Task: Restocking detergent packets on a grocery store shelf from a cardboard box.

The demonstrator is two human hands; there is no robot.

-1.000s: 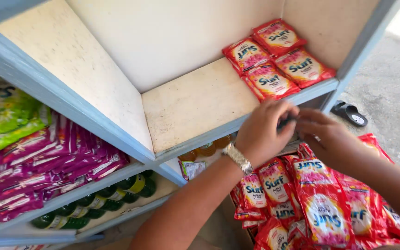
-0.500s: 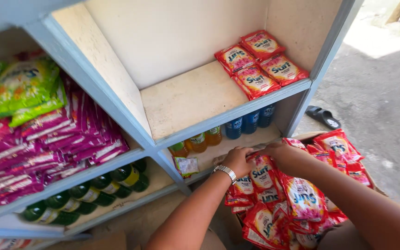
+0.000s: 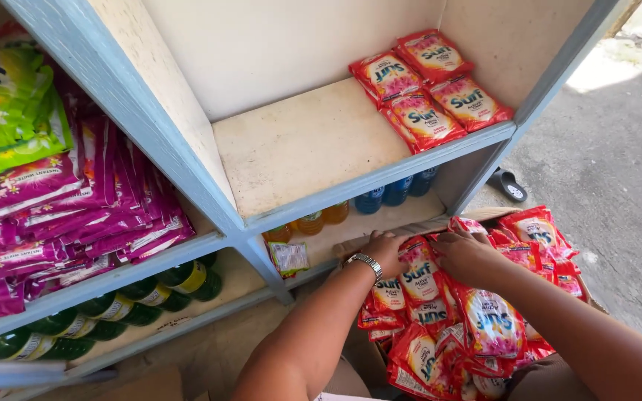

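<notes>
Both hands are down in a heap of red detergent sachets (image 3: 477, 327) that fills a cardboard box (image 3: 351, 245) in front of the shelving unit (image 3: 380, 178). The left hand (image 3: 384, 249), with a metal wristwatch (image 3: 365, 262) on its wrist, lies with its fingers curled over the top edge of one red sachet (image 3: 419, 271) at the near side of the heap; it seems to grip that sachet, though the fingertips are hidden behind the packet. The right hand (image 3: 464, 256) rests just beside it on the same cluster of sachets, fingers bent down into the pile, and I cannot tell whether they close on anything.

On the middle shelf board above, four more red sachets (image 3: 429, 85) lie flat in the back right corner, overlapping each other, with the rest of that board bare wood. Beneath it stand blue bottles (image 3: 395, 191) and orange bottles (image 3: 313, 220) in a row, and a small packet (image 3: 289, 258) hangs at the shelf's edge. In the left bay, magenta sachets (image 3: 76, 215) are stacked thick, with green packets (image 3: 9, 111) above them and dark green bottles (image 3: 113, 304) lying on the board below. A dark sandal (image 3: 509, 184) sits on the concrete ground to the right of the unit.
</notes>
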